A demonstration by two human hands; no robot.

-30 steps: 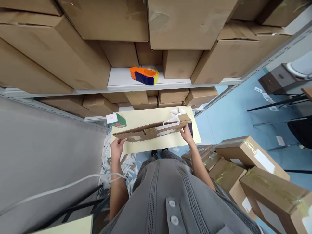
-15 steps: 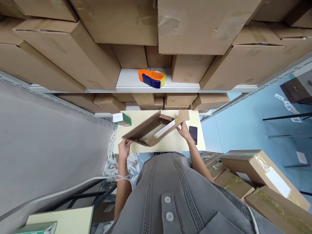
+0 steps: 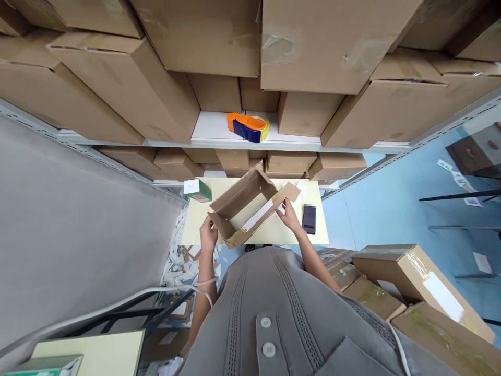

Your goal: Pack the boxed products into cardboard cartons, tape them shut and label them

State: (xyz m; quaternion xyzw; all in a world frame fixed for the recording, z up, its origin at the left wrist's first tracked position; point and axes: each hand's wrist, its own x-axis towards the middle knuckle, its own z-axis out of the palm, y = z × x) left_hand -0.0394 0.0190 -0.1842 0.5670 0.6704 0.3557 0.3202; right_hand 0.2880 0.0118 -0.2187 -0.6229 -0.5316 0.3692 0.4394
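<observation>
An open cardboard box (image 3: 250,206) is held tilted above the pale yellow table (image 3: 195,230), its walls spread so that the table shows through it. My left hand (image 3: 209,233) is closed on its near left corner. On the other side, my right hand (image 3: 288,215) grips the right wall, close to a raised flap and a white label strip. A green and white small box (image 3: 198,190) stands at the table's back left. The dark phone (image 3: 309,218) lies on the table, to the right of my right hand.
A tape dispenser (image 3: 248,127) in orange and blue sits on the white shelf (image 3: 211,125) among stacked cardboard boxes. More taped boxes (image 3: 422,287) are piled at my right. Paper scraps (image 3: 180,261) litter the floor at left. A white cable (image 3: 156,289) runs past my left forearm.
Both hands have turned the cardboard box, so its opening now spreads wider. My left hand has shifted slightly right; my right hand is a little lower and further left.
</observation>
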